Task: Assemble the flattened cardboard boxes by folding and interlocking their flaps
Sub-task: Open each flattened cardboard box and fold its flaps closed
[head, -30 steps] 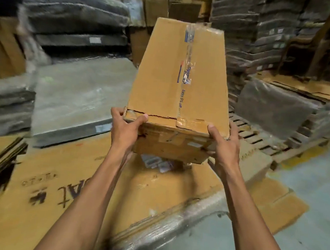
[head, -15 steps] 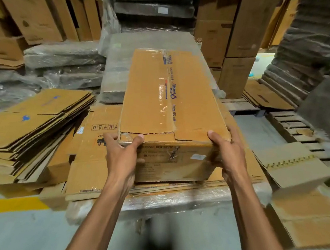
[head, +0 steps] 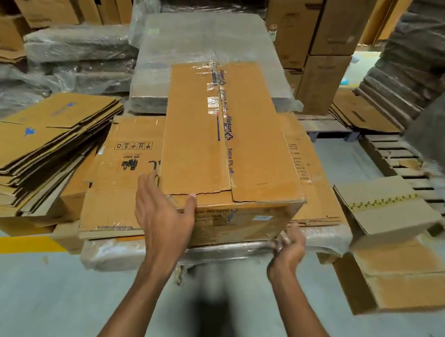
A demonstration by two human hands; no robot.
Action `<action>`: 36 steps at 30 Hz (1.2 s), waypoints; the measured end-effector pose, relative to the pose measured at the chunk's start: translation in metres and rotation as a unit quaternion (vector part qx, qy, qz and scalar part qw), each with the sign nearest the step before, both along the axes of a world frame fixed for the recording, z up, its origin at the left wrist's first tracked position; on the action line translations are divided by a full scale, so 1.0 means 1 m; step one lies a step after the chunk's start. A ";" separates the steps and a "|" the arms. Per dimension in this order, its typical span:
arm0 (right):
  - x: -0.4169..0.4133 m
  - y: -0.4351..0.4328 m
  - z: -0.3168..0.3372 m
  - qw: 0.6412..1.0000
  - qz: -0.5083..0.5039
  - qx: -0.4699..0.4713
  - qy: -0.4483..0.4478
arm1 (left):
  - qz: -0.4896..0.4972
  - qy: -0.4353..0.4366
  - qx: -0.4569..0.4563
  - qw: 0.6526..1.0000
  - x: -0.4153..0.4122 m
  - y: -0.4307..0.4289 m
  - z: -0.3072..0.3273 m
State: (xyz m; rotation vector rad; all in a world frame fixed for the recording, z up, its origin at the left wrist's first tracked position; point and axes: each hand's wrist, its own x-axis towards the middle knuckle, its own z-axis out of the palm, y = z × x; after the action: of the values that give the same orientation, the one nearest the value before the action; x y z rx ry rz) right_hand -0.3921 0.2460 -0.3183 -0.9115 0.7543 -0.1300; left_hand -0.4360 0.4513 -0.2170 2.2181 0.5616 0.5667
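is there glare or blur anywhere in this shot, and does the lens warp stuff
Head view: glare flares on the clear tape along the box top and on the plastic wrap beneath; head view: the right hand is motion-smeared, the left hand sharper; head view: a dark blurred patch on the floor between the arms; the wide lens bows the wrapped stacks at right.

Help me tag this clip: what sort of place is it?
Probably a warehouse or packing depot: a stack of flattened cardboard boxes, shrink-wrapped bundles piled behind, and a wooden pallet on the bare floor.
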 end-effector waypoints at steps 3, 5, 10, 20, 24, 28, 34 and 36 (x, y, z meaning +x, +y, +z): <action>-0.009 0.024 -0.038 0.985 0.123 0.090 0.084 | -0.133 -0.030 0.191 0.972 0.007 -0.016 0.006; -0.010 0.042 -0.045 0.968 0.158 0.172 0.088 | -0.239 0.022 0.258 0.936 0.015 -0.029 0.009; -0.002 0.072 -0.043 0.942 0.136 0.304 0.046 | -0.297 0.110 0.357 0.879 0.027 -0.049 0.014; 0.011 0.092 0.054 0.942 0.076 0.326 -0.011 | -0.268 0.028 0.439 0.857 0.096 -0.028 0.126; 0.016 0.106 0.090 0.952 0.071 0.296 -0.044 | -0.278 0.035 0.426 0.860 0.128 -0.020 0.170; 0.021 0.122 0.116 0.955 0.066 0.278 -0.074 | -0.282 0.035 0.411 0.866 0.146 -0.010 0.191; 0.022 0.133 0.144 0.955 0.037 0.283 -0.083 | -0.285 0.018 0.407 0.868 0.147 -0.006 0.198; 0.021 0.137 0.157 0.946 0.033 0.299 -0.117 | -0.281 0.007 0.392 0.876 0.143 -0.005 0.202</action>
State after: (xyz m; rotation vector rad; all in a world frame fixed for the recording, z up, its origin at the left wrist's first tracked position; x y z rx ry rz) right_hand -0.3716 0.3832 -0.1612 -0.3310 0.4940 0.0512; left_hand -0.2926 0.4464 -0.0145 2.9598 -0.4126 0.5078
